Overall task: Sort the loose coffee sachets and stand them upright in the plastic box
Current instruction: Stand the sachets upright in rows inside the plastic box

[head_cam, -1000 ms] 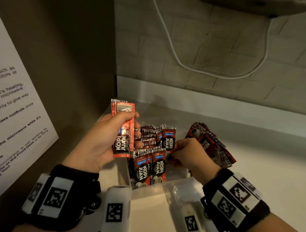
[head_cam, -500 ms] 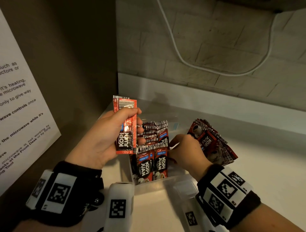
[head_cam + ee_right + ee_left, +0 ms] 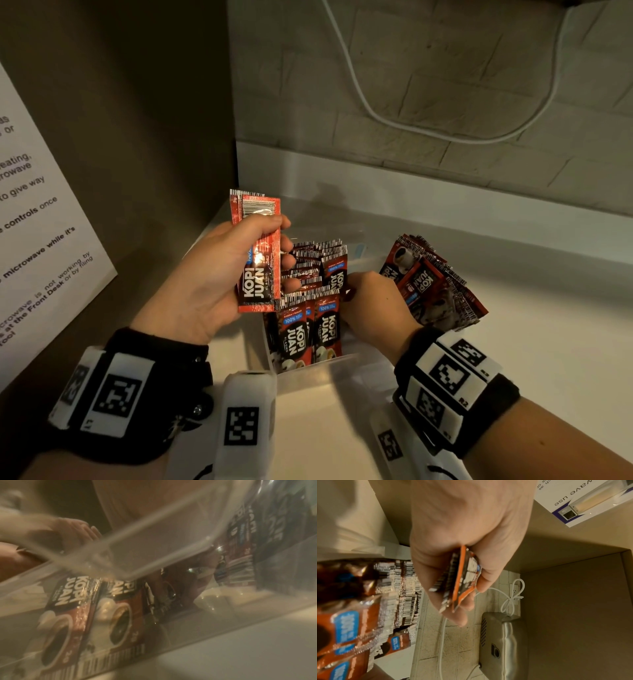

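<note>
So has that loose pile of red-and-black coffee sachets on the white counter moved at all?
No. The loose pile of red-and-black coffee sachets lies just as close to the right side of the clear plastic box as before; only the camera view shifted.

The coffee sachets (image 3: pixel 297 337) are looking shiny, like foil. The plastic box (image 3: pixel 171 555) is looking clear and smooth. The wall (image 3: pixel 428 85) is looking rough like brick. The paper sign (image 3: pixel 41 240) is looking flat and matt.
</note>
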